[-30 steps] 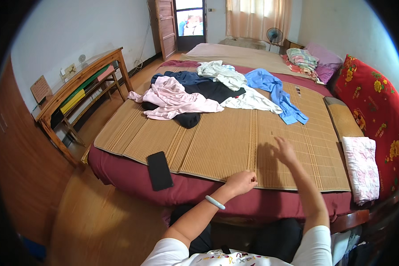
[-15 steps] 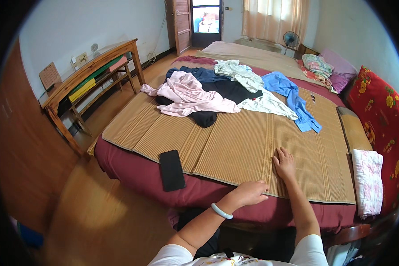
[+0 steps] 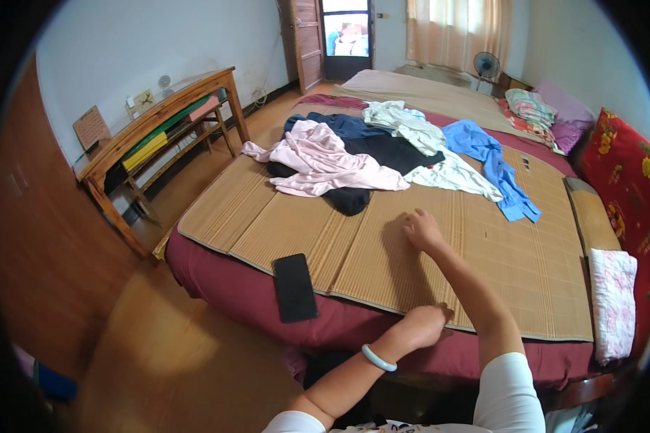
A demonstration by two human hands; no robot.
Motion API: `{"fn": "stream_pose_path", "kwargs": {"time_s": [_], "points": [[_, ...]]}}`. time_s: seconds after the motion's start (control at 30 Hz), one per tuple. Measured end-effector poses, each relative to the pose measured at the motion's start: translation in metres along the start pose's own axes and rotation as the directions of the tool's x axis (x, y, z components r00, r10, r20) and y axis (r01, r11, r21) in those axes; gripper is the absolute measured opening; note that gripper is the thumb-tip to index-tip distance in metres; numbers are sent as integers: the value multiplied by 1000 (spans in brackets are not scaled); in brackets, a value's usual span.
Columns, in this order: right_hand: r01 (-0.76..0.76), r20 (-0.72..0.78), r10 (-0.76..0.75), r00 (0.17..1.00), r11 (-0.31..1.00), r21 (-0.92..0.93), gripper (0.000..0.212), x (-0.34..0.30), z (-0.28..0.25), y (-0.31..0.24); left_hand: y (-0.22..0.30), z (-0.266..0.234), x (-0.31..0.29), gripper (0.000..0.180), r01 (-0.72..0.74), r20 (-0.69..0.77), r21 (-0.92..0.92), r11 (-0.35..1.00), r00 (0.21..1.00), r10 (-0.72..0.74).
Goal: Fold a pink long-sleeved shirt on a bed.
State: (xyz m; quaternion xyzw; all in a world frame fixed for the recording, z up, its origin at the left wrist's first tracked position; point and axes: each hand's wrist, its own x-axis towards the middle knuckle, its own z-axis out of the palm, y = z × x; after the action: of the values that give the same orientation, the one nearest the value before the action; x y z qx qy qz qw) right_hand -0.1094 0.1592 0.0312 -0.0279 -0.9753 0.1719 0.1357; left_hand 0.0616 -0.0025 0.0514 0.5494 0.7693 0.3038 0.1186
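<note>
Right hand [image 3: 421, 229] lying flat, fingers spread, on mat [image 3: 426, 260] near clothes [image 3: 354, 155]; left hand [image 3: 420, 326] curled at mat edge, holding nothing. Judging clothes soft, light, limp: gripping bunched folds advisable.

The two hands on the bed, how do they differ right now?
The right hand lies open and flat, reached out onto the bamboo mat; the left hand is curled at the mat's near edge. The left wrist wears a pale bangle; the right is bare. Both hold nothing.
</note>
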Motion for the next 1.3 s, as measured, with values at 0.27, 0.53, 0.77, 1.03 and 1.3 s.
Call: {"fn": "stream_pose_path", "kwargs": {"time_s": [0.27, 0.53, 0.77, 1.03, 1.3], "points": [[101, -85, -124, 989, 966, -239, 39, 106, 41, -65, -14, 24, -1, 23, 49, -28, -22, 999, 998, -49], [134, 59, -124, 991, 966, -219, 22, 141, 57, -79, -16, 38, -2, 24, -56, -137, -206, 977, 990, 28], [132, 182, -140, 973, 990, 57, 14, 127, 52, -64, -13, 42, -4, 24, -43, -113, -171, 984, 993, 24], [130, -128, -141, 982, 988, -89, 44, 126, 55, -80, -13, 53, 0, 25, -116, -179, -295, 948, 982, 64], [-48, -47, 54, 997, 992, 118, 91, 137, 67, -112, -15, 61, 1, 26, -196, -222, -414, 889, 969, 110]]}}
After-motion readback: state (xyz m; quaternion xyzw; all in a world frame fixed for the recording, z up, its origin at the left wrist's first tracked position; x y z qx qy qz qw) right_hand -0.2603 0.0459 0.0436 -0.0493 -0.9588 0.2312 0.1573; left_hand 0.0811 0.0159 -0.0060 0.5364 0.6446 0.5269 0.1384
